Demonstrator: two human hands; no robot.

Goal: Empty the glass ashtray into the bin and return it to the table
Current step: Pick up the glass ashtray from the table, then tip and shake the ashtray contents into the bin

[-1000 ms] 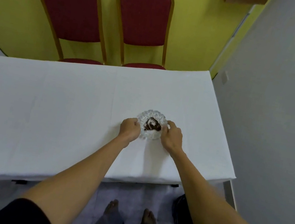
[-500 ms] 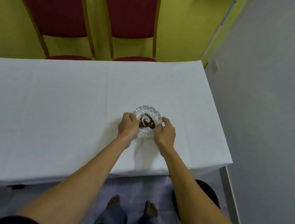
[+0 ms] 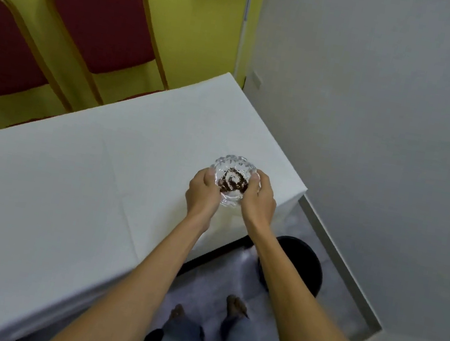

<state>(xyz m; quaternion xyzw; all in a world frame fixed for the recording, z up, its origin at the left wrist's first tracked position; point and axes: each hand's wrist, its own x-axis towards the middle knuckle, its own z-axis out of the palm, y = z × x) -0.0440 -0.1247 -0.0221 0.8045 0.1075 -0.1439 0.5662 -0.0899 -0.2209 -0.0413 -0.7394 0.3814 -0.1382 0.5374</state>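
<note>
No text, label, brand, number or sign can be read anywhere in the view.

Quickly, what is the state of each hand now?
Left hand: closed on the left side of the glass ashtray.
Right hand: closed on the ashtray's right side.

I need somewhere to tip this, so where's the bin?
On the floor at lower right, the black bin sits past the table corner, partly behind the right forearm.
</note>
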